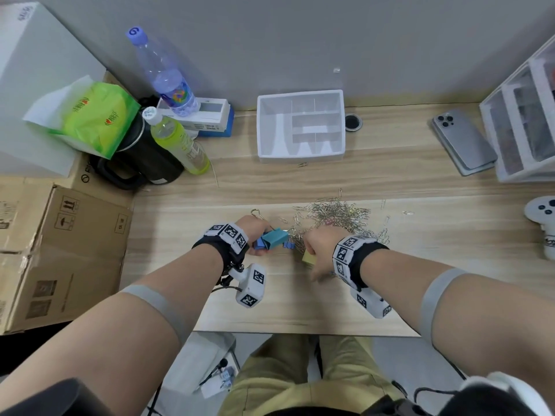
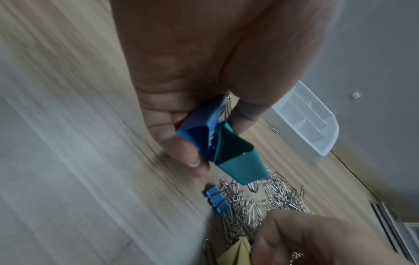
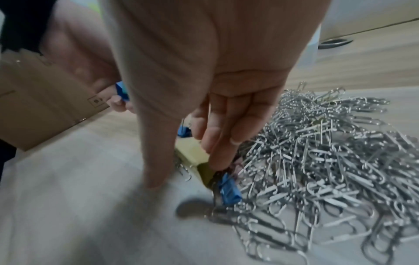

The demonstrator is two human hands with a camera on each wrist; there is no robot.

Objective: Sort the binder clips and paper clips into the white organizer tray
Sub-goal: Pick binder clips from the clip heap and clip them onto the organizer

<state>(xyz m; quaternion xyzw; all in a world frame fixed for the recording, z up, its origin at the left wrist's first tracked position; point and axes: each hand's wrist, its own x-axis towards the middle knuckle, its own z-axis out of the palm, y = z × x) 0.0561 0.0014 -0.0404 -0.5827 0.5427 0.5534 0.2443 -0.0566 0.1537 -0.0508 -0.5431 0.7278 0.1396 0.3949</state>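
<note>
the left hand (image 1: 255, 232) sits at the near left edge of the clip heap, its fingers and thumb curled round two large binder clips at once: a teal binder clip (image 2: 238, 157) and a blue binder clip (image 2: 199, 129) pressed together, lifted just off the wooden desk (image 1: 270, 301). the right hand (image 1: 321, 250) is just to its right, fingers bent down and pinching a yellow binder clip (image 3: 192, 148) at the near edge of the pile; a small blue binder clip (image 3: 229, 188) hangs tangled below those fingers, touching the paper clips. the pile of silver paper clips (image 1: 336, 217) spreads across the middle of the desk, right of and beyond both hands. two small blue clips (image 2: 215, 199) lie on the desk between the hands, against the pile. the white organizer tray (image 1: 300, 127) stands at the far edge by the wall, well apart from the hands, one stray paper clip (image 1: 301, 165) just in front of it.
</note>
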